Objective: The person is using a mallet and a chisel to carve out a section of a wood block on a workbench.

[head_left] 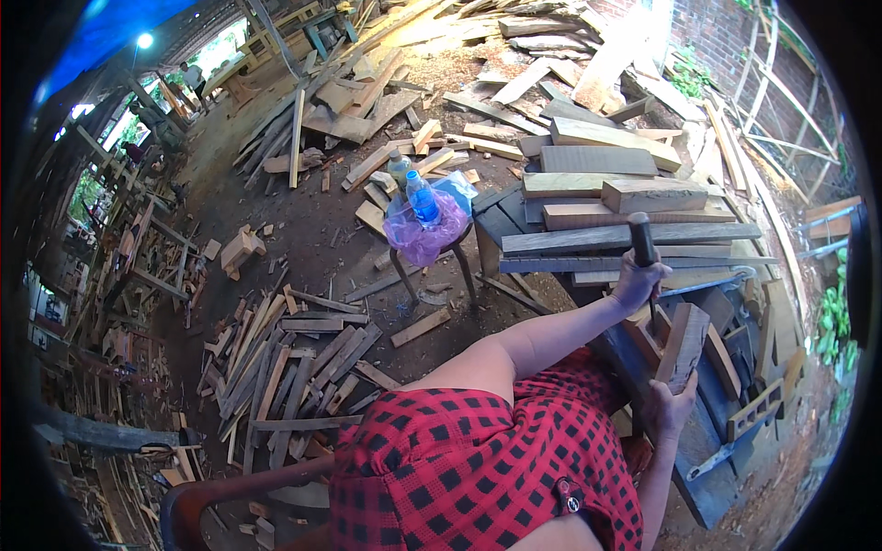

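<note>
My left hand [636, 280] is closed round an upright tool [640, 237] with a thick dark handle; its thin shaft points down behind a wooden block [683, 335]. My right hand [673, 402], lower down, grips the near end of that block, which is tilted. More short pieces [723, 363] lie around the block on a dark sloping board [695, 464]. Just beyond my hands, several long planks and beams [588, 184] are stacked crosswise.
A stool [469, 280] holds bottles [423, 197] and a pink plastic bag [409, 241]. Scrap piles [312, 367] lie left, more timber [358, 101] behind. A brick wall [698, 37] and poles stand right. A person [193, 81] stands far back left.
</note>
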### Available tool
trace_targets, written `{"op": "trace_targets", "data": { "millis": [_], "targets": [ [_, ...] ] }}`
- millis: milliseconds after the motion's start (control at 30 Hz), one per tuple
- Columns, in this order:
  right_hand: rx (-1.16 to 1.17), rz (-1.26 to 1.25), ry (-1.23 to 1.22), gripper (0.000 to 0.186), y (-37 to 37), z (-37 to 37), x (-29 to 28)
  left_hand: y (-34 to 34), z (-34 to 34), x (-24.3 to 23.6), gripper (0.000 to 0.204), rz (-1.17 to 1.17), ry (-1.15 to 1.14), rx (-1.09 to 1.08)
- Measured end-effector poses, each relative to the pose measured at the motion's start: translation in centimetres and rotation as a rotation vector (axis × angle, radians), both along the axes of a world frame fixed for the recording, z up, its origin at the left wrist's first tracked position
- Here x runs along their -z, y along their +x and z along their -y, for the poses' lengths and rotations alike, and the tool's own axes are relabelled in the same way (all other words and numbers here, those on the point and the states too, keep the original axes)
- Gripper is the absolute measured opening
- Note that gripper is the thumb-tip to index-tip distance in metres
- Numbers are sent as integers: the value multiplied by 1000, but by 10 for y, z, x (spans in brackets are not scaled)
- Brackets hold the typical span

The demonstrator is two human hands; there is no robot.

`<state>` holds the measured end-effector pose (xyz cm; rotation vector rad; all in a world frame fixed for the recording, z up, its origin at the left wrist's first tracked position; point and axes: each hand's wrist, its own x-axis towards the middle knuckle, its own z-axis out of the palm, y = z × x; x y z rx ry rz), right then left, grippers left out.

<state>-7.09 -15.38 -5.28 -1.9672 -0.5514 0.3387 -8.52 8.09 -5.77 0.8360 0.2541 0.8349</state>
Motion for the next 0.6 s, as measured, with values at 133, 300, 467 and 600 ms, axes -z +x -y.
{"op": "trace_targets", "data": {
  "millis": [133,300,467,600],
  "targets": [
    [6,23,-57,83,9,3,10,6,14,-20,23,-44,157,29],
    [17,78,-139,103,21,6,24,17,19,-55,17,-79,350,146],
    [83,16,-123,97,21,13,28,18,28,-88,21,13,401,156],
    [88,29,-117,96,17,14,24,15,41,-93,19,-59,431,203]
  ]
}}
